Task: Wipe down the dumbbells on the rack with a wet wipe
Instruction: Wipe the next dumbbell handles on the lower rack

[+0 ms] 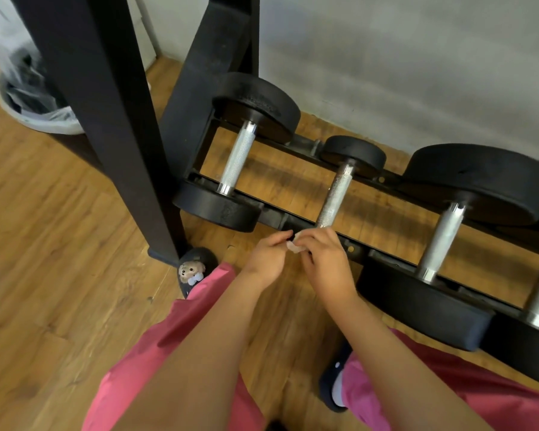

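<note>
We see both hands meeting just in front of the rack's (274, 217) near rail, pinching one small crumpled wet wipe (294, 246) between them. The left hand (266, 259) curls its grip onto the wipe's left edge with thumb and fingertips — the right hand (322, 259) does the same from the other side, fingers bent in close. Neither grip is spread; both are clenched lightly on the wipe. Just beyond the knuckles lies the small dumbbell (336, 194), its knurled handle ending near the hands, its near head hidden behind them. Larger dumbbells rest on the rack at either side — one left (238, 157), one right (442, 241).
</note>
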A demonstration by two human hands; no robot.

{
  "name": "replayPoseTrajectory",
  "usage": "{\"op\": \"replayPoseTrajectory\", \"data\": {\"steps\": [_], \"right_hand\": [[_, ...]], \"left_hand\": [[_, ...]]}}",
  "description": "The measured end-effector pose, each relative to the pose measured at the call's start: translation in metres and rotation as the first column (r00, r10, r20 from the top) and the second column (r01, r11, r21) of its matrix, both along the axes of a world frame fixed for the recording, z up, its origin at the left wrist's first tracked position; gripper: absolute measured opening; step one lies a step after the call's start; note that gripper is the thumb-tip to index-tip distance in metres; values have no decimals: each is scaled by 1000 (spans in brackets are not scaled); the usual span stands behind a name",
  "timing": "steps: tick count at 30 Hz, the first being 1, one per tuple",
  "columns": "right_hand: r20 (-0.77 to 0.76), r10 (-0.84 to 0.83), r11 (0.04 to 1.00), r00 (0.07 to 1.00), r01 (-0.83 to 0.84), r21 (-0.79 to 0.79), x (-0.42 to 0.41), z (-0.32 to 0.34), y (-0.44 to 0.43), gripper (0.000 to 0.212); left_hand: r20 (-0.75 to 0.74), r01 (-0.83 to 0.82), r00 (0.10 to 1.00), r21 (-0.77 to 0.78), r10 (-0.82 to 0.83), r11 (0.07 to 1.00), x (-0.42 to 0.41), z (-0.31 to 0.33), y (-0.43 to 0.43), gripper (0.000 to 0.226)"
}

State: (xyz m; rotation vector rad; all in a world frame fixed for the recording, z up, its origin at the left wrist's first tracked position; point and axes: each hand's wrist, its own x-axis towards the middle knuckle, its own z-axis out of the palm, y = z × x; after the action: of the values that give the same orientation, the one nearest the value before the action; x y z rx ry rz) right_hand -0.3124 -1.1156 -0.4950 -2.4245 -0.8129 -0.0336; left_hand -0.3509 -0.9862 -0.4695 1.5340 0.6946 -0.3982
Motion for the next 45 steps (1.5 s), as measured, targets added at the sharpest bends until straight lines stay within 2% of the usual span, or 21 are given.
{"op": "replayPoseTrajectory", "data": {"steps": [5, 11, 15, 18, 20, 22, 25, 30, 33, 36, 42, 45], "right_hand": [[7, -21, 999, 1000, 21, -24, -17, 0, -44, 30], [-20, -43, 999, 999, 43, -12, -10, 3, -5, 26], [-4, 6, 998, 1000, -7, -69, -5, 4, -8, 18], [-14, -19, 991, 1000, 17, -130, -13, 3, -43, 26], [-46, -90, 989, 995, 84, -124, -13, 11, -58, 32], [-37, -155, 988, 987, 154, -22, -3, 33, -61, 29], [43, -236, 966, 971, 230, 118, 26, 77, -56, 21], [25, -342, 919, 939, 329, 219, 72, 108, -52, 15], [18, -354, 915, 935, 342, 216, 91, 104, -49, 17], [23, -348, 922, 937, 337, 192, 107, 97, -45, 17], [58, -282, 955, 958, 274, 110, 139, 87, -37, 20], [106, -173, 985, 979, 172, 22, 154, 78, -22, 18]], "left_hand": [[-4, 37, 999, 28, -37, 999, -2, -4, 0, 39], [8, 56, 998, 78, -57, 995, 2, -7, -2, 39], [14, 86, 996, 86, -87, 993, 1, -3, -4, 41], [12, 96, 995, 145, -99, 985, 2, 1, -3, 39], [28, 64, 997, 193, -71, 979, 6, 3, -5, 36], [101, -34, 995, 232, 11, 972, 14, 4, -9, 32], [213, -164, 971, 273, 107, 948, 28, 7, -19, 32], [256, -167, 965, 407, 63, 898, 45, 0, -41, 30], [249, -103, 967, 559, -48, 823, 50, -11, -49, 32], [224, -31, 964, 637, -146, 770, 55, -29, -52, 33], [312, -159, 945, 700, -99, 697, 58, -46, -62, 40], [332, -174, 937, 713, -109, 679, 57, -48, -63, 36]]}}
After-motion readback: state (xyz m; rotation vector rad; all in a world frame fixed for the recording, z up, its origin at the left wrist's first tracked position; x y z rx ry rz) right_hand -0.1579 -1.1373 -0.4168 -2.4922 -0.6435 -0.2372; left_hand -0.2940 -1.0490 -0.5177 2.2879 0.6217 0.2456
